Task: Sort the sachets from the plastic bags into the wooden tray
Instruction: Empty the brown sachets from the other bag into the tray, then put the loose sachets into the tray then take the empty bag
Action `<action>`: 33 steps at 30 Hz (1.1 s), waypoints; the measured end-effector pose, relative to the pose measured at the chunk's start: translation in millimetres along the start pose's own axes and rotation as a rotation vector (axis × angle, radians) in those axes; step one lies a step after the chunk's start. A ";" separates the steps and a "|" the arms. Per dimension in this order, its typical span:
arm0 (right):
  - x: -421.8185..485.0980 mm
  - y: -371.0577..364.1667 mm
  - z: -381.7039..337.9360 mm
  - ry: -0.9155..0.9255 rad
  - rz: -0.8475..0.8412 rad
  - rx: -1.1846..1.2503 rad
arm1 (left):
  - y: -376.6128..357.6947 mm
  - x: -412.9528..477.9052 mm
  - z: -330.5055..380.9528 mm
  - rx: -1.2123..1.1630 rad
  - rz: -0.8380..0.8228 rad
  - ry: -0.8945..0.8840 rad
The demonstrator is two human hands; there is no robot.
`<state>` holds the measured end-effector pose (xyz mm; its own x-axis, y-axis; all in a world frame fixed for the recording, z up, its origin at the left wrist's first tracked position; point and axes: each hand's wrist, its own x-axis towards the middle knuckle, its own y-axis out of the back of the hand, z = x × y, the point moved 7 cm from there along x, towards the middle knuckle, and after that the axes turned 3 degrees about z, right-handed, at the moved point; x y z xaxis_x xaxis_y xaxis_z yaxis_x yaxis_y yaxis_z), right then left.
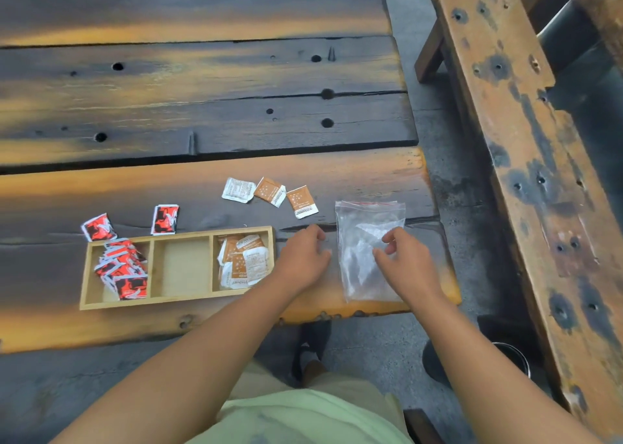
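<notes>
Head view: right of the tray (178,301), both hands flank a clear bag (359,271) — left hand (303,258) loosely curled, holding nothing; right hand (403,258) curled over the bag, grip unclear. Sachets (121,268) fill the tray's end compartments — five lie beyond it.

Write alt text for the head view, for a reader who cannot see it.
A person's left hand rests beside, and right hand over, a clear plastic bag on a wooden table. Left of it, a three-compartment wooden tray holds red sachets at left, orange-and-white sachets at right, nothing between; five sachets lie loose beyond it.
</notes>
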<state>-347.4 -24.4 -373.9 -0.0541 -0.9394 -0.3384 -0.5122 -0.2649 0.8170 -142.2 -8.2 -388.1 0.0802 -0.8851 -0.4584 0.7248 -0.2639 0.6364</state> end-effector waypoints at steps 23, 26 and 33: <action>-49.7 -185.7 -345.0 0.369 -0.212 -0.167 | 266.8 -27.3 -250.3 0.271 0.142 -0.058; -57.4 -210.4 -386.1 0.378 -0.202 -0.182 | 300.2 -19.1 -284.3 0.280 0.145 -0.042; -59.3 -250.6 -434.8 0.303 -0.218 -0.198 | 331.8 -5.4 -326.4 0.263 0.099 -0.056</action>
<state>156.9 3.2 -355.6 0.3072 -0.8703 -0.3849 -0.3076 -0.4736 0.8253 321.2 34.1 -377.0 0.0989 -0.9293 -0.3558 0.5123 -0.2590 0.8188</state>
